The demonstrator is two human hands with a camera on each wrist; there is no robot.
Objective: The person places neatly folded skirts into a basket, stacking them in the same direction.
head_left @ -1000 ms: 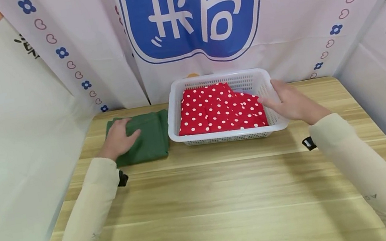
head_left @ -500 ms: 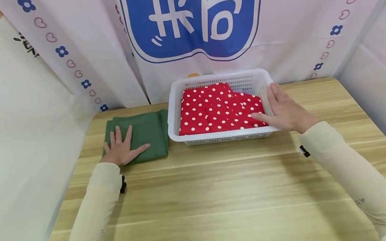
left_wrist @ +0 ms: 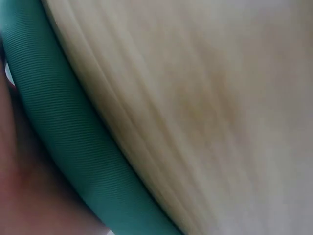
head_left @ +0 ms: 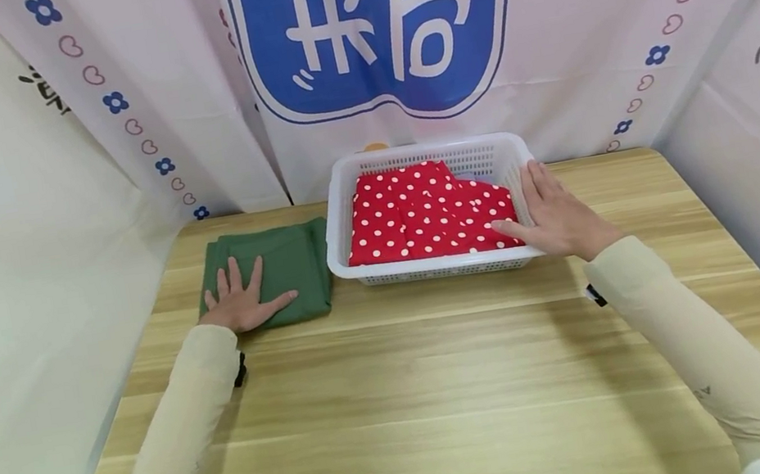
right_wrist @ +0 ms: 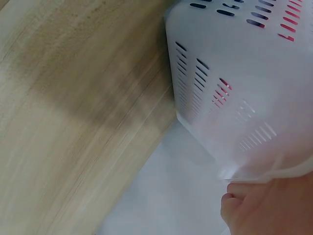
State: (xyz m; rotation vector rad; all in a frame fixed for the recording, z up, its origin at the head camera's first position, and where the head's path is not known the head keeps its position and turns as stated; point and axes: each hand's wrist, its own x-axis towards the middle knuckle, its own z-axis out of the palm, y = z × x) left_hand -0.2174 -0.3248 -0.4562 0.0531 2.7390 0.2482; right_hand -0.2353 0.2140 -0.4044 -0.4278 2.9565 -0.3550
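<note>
My left hand (head_left: 241, 302) lies with spread, straight fingers on a folded dark green cloth (head_left: 292, 272) at the table's back left. The left wrist view shows the ribbed green fabric (left_wrist: 63, 117) close up beside the hand. My right hand (head_left: 556, 217) rests at the right rim of a white plastic basket (head_left: 444, 263), its fingers straight along the rim and its thumb reaching over the inside. Folded red cloth with white dots (head_left: 407, 216) fills most of the basket. In the right wrist view, the hand (right_wrist: 269, 208) touches the rim of the slotted basket wall (right_wrist: 234, 122).
The wooden table (head_left: 413, 397) reaches toward me in front of the basket. A printed curtain (head_left: 564, 34) hangs behind the table's back edge, and white sheets (head_left: 19, 269) hang along both sides. The basket stands right beside the green cloth.
My left hand has come down flat onto the green cloth with its fingers spread, and the cloth has shifted slightly toward me. My right hand has slid a little left along the basket rim.
</note>
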